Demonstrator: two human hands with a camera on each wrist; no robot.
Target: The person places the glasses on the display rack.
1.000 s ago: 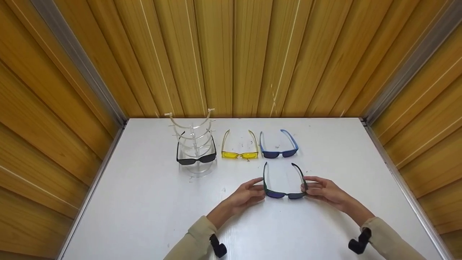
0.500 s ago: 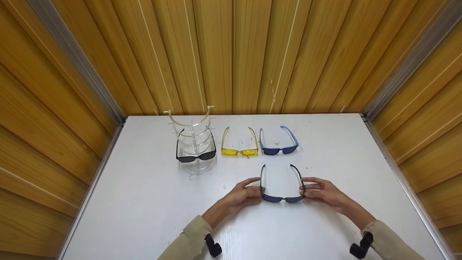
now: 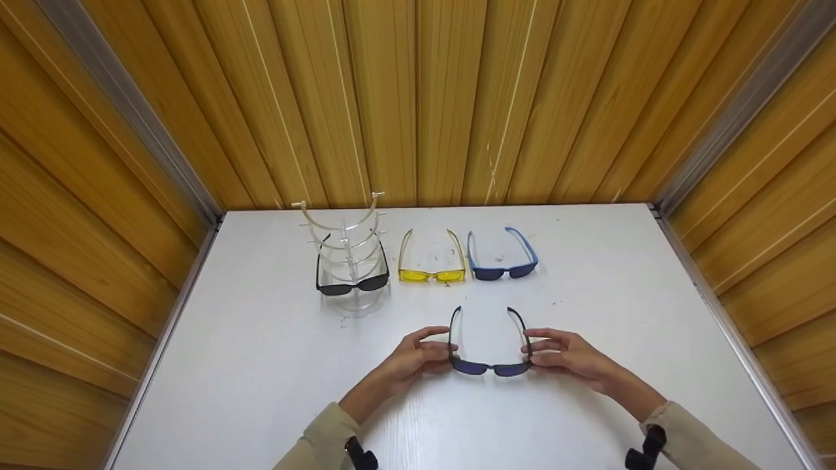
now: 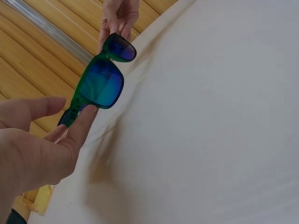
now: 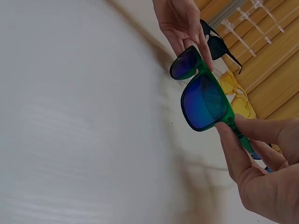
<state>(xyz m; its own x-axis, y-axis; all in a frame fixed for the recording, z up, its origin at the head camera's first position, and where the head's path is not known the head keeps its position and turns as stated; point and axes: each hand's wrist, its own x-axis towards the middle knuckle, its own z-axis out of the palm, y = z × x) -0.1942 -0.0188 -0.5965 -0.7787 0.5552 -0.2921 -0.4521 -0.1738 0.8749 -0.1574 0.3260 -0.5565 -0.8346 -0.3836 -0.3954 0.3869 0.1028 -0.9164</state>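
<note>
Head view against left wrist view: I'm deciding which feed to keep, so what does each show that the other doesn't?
Only the head view: the clear stand and beige sleeves. Only the left wrist view: teal sheen on a lens of the green sunglasses. Both: left hand and right hand holding those sunglasses, yellow glasses, white table, wood-grain panels.

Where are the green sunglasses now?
In the head view, the green sunglasses are right of centre, held by the left hand and right hand, nearer than the blue sunglasses.
</note>
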